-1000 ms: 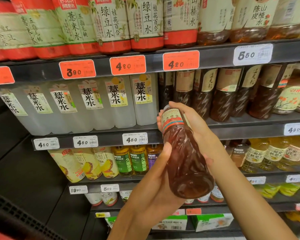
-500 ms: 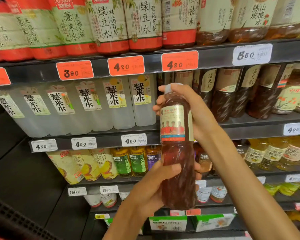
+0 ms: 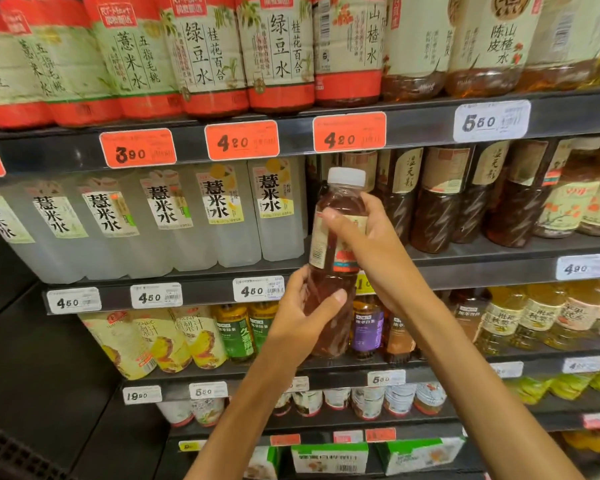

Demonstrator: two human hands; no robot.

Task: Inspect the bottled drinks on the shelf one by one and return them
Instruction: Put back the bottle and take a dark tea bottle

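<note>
A bottle of reddish-brown drink [image 3: 328,244] with a white cap and a beige label stands upright in front of the second shelf, held in both hands. My right hand [image 3: 364,237] grips its upper part around the label. My left hand [image 3: 305,310] holds the lower body, thumb across the front. The barcode side of the label faces me. Behind it stands a row of similar dark bottles [image 3: 437,199] on the shelf [image 3: 482,271].
White translucent bottles [image 3: 219,216] fill the shelf's left half. Large red-banded bottles [image 3: 208,53] line the top shelf, yellow and green drinks [image 3: 236,330] the one below. Price tags [image 3: 243,140] run along the shelf edges. Cartons [image 3: 329,459] sit at the bottom.
The bottle has gone from tilted with its base toward me to upright, risen slightly, and turned so the barcode side faces me. My right hand has shifted around the label.
</note>
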